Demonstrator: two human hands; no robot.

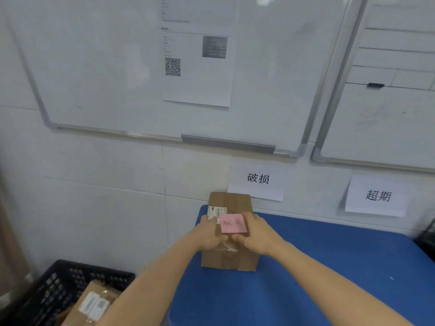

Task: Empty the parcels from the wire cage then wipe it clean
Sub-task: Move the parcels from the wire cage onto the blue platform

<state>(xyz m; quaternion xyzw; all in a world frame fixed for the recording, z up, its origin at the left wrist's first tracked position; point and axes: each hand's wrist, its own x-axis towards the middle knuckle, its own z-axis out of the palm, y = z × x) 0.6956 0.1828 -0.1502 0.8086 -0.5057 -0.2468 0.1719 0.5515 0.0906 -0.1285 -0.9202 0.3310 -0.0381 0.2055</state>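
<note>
Our left hand (209, 234) and right hand (256, 234) grip the parcel (229, 257) between them, on the worktop (306, 267). We'd set it flat before letting go; the cage (54, 285), down-left of our hands, isn't empty.

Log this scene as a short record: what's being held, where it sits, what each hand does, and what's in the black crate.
held item: brown cardboard box, on blue table
label: pink sticky note on the box's top
left hand: grips the box's left side
right hand: grips the box's right side
in black lattice crate: second taped cardboard parcel
</note>
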